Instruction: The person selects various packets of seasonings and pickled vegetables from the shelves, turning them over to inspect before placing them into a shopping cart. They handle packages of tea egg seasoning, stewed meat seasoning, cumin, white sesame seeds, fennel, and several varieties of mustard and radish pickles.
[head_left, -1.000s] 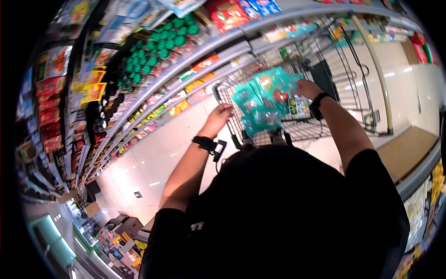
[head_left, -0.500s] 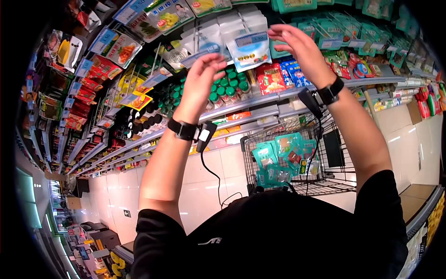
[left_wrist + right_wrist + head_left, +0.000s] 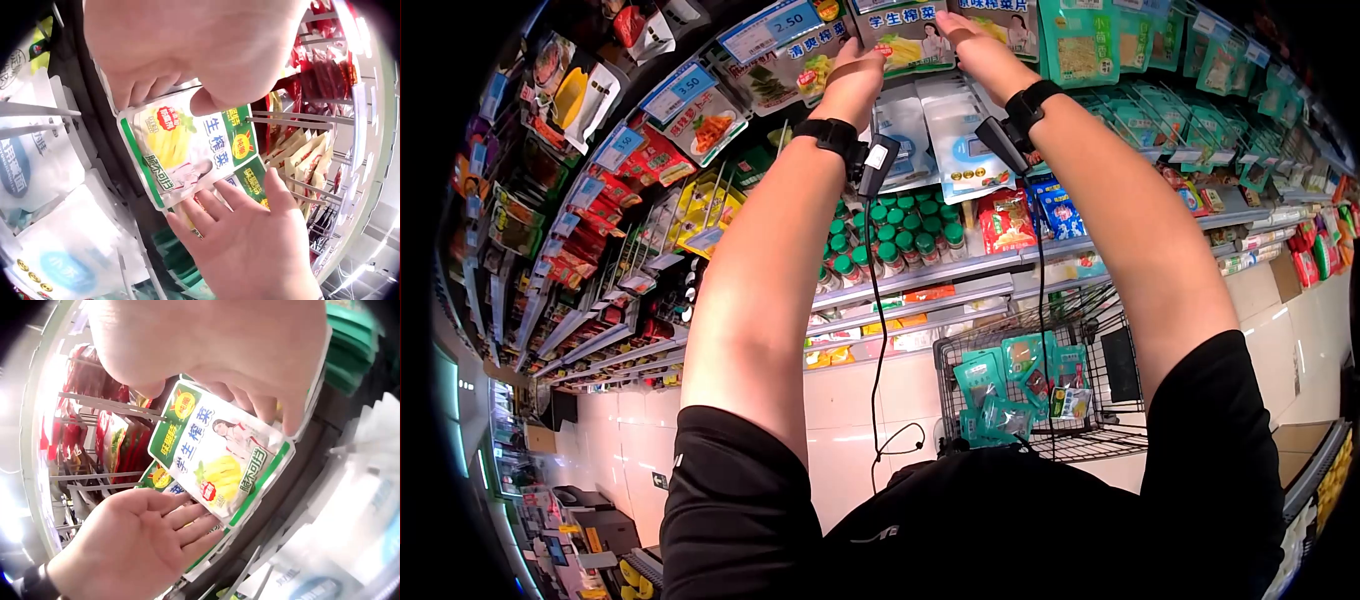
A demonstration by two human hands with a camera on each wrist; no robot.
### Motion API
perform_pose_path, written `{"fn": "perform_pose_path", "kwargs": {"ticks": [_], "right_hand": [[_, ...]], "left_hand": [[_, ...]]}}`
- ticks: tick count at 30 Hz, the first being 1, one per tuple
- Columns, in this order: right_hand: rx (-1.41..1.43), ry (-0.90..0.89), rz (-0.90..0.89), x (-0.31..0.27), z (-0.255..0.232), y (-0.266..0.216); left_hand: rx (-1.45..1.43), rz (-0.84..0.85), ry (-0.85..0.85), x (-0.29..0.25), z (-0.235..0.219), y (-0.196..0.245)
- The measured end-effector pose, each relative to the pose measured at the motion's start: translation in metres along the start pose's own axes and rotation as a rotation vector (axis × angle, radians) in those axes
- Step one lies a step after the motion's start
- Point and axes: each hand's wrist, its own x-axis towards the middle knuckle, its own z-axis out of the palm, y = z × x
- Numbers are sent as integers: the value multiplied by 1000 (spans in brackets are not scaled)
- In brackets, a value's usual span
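A white and green packet with a yellow food picture hangs on the shelf between my hands. My left hand is on its left side, palm turned inward, fingers loosely extended to the packet's edge. On the opposite side is my right hand, also with extended fingers near the edge. Neither hand visibly grips the packet; whether the fingertips touch it I cannot tell. Similar packets hang beside it.
Below hang white and blue pouches, above green-capped jars. Green packets hang at the right. A wire cart holding several green packs stands below. Cables dangle from both wrists.
Both hands have risen from over the cart, past the white and blue pouches, to the upper row of packets. The view has tilted up toward the shelf.
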Motion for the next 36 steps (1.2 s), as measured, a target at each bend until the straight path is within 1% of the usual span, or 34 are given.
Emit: {"fn": "perform_pose_path", "kwargs": {"ticks": [1,2,3,4,6,7,8,10,11,12,14,15,16,17,18,20,21,22,23,24,26,27,28,29,30,32,34,35,36], "right_hand": [[-50,-9,-25,-1,2,1],[-166,55,-88,-2,5,2],[-147,66,-80,-5,9,0],[-127,76,-70,-8,10,-2],[-116,58,-67,-21,7,-15],[-102,40,-66,-27,6,-23],[-106,44,-67,-30,5,-27],[-71,63,-48,-34,-1,-32],[7,49,-153,-33,-3,-25],[117,-83,-6,-53,-5,-51],[374,-171,-19,-76,-4,-64],[478,-186,59,-95,-3,-80],[477,-179,62,-111,-2,-84],[452,-196,60,-124,-2,-89],[423,-217,58,-130,-4,-92],[467,-252,100,-146,-4,-92],[468,-269,116,-158,-6,-88],[467,-282,129,-172,-8,-86],[474,-244,194,-194,-9,-85],[463,-234,219,-212,-11,-75],[396,-255,332,-246,-21,-34],[418,-242,333,-264,-22,-17],[438,-228,326,-278,-23,-12],[494,-215,354,-293,-25,-12],[553,-201,390,-306,-28,0],[583,-151,427,-322,-31,10],[600,-147,441,-330,-38,14],[604,-127,433,-332,-41,15],[603,-119,438,-335,-45,15]], "left_hand": [[37,4,-50,6,0,-4],[74,11,-101,11,0,-8],[84,52,-58,7,2,-6],[81,54,-64,2,5,-4],[134,131,41,-11,6,-1],[128,160,27,-16,4,3],[126,162,22,-22,2,8],[-19,92,40,-51,0,33],[-165,110,-53,-59,-3,36],[-231,61,-96,-74,-4,45],[-199,117,-114,-99,-5,49],[-168,124,-126,-114,-7,52],[-139,125,-140,-132,-9,55],[-274,114,-155,-148,-6,55],[-186,114,-143,-156,-7,53],[-284,117,-151,-174,-6,45],[-286,86,-173,-188,-6,42],[-354,35,-201,-198,-5,31],[-351,14,-188,-212,-2,19],[-348,-15,-176,-222,1,5],[-299,-134,-262,-241,0,-39],[-369,-129,-237,-255,12,-49],[-391,-148,-239,-264,20,-68],[-387,-183,-252,-273,27,-84],[-378,-217,-265,-281,34,-96],[-346,-240,-237,-292,47,-109],[-327,-289,-335,-294,48,-108],[-329,-298,-342,-295,52,-110],[-186,-209,-312,-296,55,-111]]}}
